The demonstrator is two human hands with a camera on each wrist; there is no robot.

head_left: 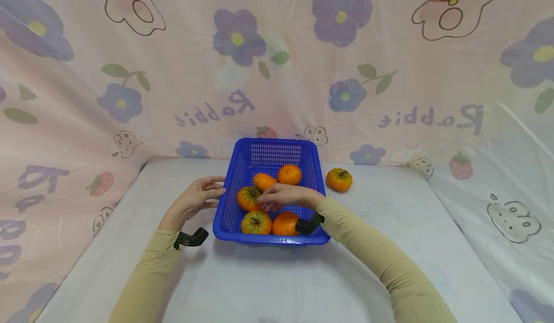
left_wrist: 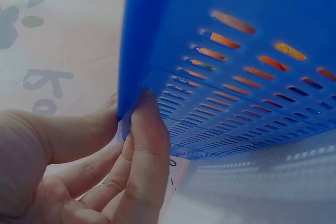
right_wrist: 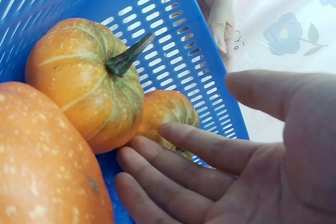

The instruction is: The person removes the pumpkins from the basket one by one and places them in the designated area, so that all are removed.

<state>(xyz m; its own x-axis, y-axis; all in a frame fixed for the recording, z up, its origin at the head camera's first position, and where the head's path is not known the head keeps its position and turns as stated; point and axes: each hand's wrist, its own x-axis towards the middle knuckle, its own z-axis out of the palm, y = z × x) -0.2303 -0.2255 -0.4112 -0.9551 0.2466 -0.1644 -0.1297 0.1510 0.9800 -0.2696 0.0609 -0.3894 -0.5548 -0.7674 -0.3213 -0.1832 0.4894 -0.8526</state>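
Observation:
A blue plastic basket (head_left: pixel 259 238) with slotted walls holds several small orange pumpkins. My left hand (head_left: pixel 199 200) is at its left side; in the left wrist view the thumb and fingers pinch the rim (left_wrist: pixel 139 40). Inside the basket, my right hand (head_left: pixel 287 196) hovers with loosely extended fingers, holding nothing. Closest to its fingertips is a green-streaked pumpkin (head_left: pixel 247 198); whether they touch it I cannot tell. A stemmed pumpkin (head_left: pixel 256 224) and a plain orange one (head_left: pixel 284 223) lie at the near end. Two more, a ribbed pumpkin (head_left: pixel 264 182) and a rounder pumpkin (head_left: pixel 289 174), lie farther back.
One orange pumpkin (head_left: pixel 339 180) sits on the white table (head_left: pixel 381 207), outside the basket's far right corner. A patterned curtain (head_left: pixel 285 82) hangs behind the table and along both sides. Each wrist wears a black bracket (head_left: pixel 194 238).

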